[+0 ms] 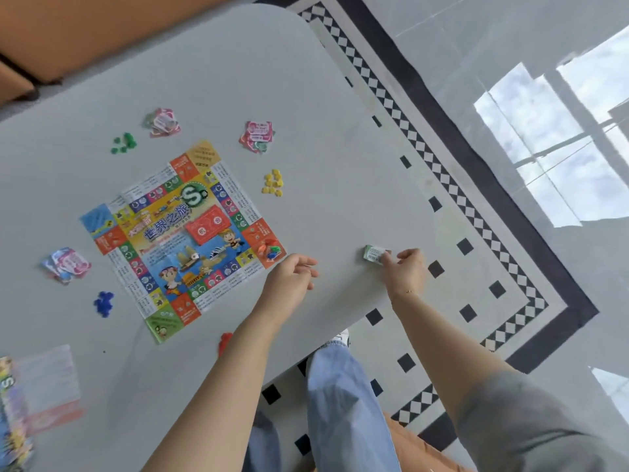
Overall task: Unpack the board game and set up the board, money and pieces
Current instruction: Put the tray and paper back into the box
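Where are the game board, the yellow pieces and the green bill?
game board (pixel 180 233), head view, on the middle of its printed face.
yellow pieces (pixel 273 182), head view, on the middle of the pile.
green bill (pixel 373 253), head view, on the part showing beside the right hand (pixel 406 267).

You've got a multicoloured board (pixel 183 240) on a pale grey table (pixel 306 114), with green (pixel 124 143), yellow (pixel 273 182) and blue (pixel 103 302) tokens, and a black-and-white checkered floor border (pixel 442 172).

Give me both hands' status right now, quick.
Left hand: fingers loosely curled above the table, holding nothing visible.
Right hand: fingertips on the small stack of green notes near the table edge; cannot tell whether pinching or pressing.
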Demonstrator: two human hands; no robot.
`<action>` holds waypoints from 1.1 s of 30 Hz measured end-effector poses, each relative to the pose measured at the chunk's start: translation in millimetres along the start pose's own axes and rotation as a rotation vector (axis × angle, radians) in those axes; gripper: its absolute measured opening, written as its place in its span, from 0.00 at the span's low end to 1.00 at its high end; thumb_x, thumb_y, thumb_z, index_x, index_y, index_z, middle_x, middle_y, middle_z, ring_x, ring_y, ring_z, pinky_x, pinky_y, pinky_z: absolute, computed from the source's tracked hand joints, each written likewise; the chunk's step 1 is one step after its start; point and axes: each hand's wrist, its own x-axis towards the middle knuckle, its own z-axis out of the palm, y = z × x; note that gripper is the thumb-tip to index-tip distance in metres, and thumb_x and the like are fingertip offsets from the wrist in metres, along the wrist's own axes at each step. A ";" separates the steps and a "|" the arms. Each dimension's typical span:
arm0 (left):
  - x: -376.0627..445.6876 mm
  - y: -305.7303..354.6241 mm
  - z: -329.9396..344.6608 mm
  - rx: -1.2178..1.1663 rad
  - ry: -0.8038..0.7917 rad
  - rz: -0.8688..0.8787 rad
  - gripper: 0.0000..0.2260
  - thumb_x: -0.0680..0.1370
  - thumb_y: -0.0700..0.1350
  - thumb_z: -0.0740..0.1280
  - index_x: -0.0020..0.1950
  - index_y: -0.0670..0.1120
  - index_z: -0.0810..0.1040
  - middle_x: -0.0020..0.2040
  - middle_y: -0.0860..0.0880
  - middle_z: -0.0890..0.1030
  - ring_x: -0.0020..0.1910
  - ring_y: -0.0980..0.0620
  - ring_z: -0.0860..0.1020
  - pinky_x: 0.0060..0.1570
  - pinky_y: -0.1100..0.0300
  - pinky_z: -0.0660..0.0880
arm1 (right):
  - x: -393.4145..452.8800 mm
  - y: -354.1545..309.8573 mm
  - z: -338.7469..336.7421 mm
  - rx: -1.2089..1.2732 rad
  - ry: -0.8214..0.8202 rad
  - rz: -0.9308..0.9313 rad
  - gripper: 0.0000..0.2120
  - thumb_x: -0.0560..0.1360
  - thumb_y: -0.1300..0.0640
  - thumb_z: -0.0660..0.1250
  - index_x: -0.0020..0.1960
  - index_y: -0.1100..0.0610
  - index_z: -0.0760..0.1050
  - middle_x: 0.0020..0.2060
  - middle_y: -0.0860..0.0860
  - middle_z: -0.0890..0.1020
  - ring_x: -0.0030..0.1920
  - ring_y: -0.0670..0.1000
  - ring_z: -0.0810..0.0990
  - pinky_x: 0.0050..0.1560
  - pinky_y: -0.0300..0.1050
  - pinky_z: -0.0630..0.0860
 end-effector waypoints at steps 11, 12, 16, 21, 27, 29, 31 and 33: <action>-52.1 -34.8 -76.4 -0.109 0.146 0.025 0.12 0.79 0.38 0.56 0.52 0.49 0.76 0.47 0.52 0.80 0.41 0.55 0.77 0.36 0.67 0.72 | -130.0 -32.9 18.7 0.219 -0.474 -0.236 0.07 0.77 0.62 0.60 0.50 0.59 0.77 0.37 0.51 0.80 0.37 0.48 0.77 0.38 0.42 0.76; -59.2 -40.9 -86.1 -0.115 0.170 0.029 0.12 0.79 0.38 0.56 0.52 0.50 0.76 0.48 0.52 0.80 0.42 0.55 0.77 0.37 0.66 0.72 | -141.4 -36.5 24.9 0.195 -0.534 -0.253 0.08 0.78 0.61 0.60 0.50 0.58 0.78 0.38 0.51 0.81 0.37 0.48 0.78 0.39 0.42 0.76; -84.1 -74.2 -122.9 -0.165 0.244 0.006 0.12 0.78 0.37 0.56 0.53 0.48 0.77 0.48 0.51 0.81 0.41 0.55 0.78 0.40 0.64 0.71 | -188.0 -48.7 54.1 0.106 -0.731 -0.328 0.09 0.80 0.58 0.60 0.52 0.56 0.79 0.41 0.50 0.84 0.39 0.48 0.81 0.41 0.41 0.77; -122.4 -133.6 -175.4 -0.243 0.361 -0.051 0.11 0.78 0.37 0.57 0.53 0.47 0.77 0.48 0.50 0.81 0.41 0.55 0.79 0.40 0.63 0.72 | -254.7 -55.5 101.5 0.026 -0.875 -0.367 0.09 0.80 0.61 0.59 0.52 0.60 0.78 0.41 0.52 0.83 0.37 0.48 0.80 0.35 0.38 0.76; -165.6 -205.8 -234.7 -0.313 0.483 -0.095 0.11 0.79 0.37 0.57 0.52 0.48 0.77 0.47 0.52 0.81 0.41 0.54 0.79 0.41 0.63 0.73 | -326.5 -54.6 159.1 -0.046 -0.945 -0.398 0.10 0.80 0.61 0.58 0.47 0.55 0.78 0.38 0.50 0.82 0.37 0.48 0.78 0.35 0.38 0.73; -178.1 -233.0 -259.4 -0.338 0.549 -0.121 0.10 0.77 0.37 0.60 0.51 0.49 0.78 0.47 0.52 0.82 0.43 0.54 0.78 0.42 0.62 0.72 | -351.7 -50.9 182.3 -0.090 -0.958 -0.404 0.10 0.79 0.62 0.58 0.48 0.56 0.78 0.39 0.50 0.82 0.37 0.47 0.78 0.36 0.38 0.74; -185.8 -258.8 -283.0 -0.336 0.623 -0.134 0.07 0.77 0.39 0.63 0.50 0.49 0.78 0.48 0.52 0.81 0.45 0.53 0.77 0.45 0.60 0.72 | -374.1 -44.7 206.6 -0.146 -0.967 -0.417 0.09 0.77 0.62 0.60 0.49 0.57 0.79 0.40 0.51 0.82 0.38 0.47 0.78 0.37 0.38 0.75; -188.6 -275.2 -300.5 -0.299 0.695 -0.133 0.07 0.77 0.40 0.63 0.51 0.48 0.78 0.50 0.51 0.80 0.48 0.51 0.77 0.48 0.59 0.71 | -385.7 -38.6 227.3 -0.225 -0.929 -0.467 0.08 0.76 0.61 0.63 0.51 0.56 0.79 0.44 0.50 0.81 0.41 0.49 0.78 0.42 0.42 0.76</action>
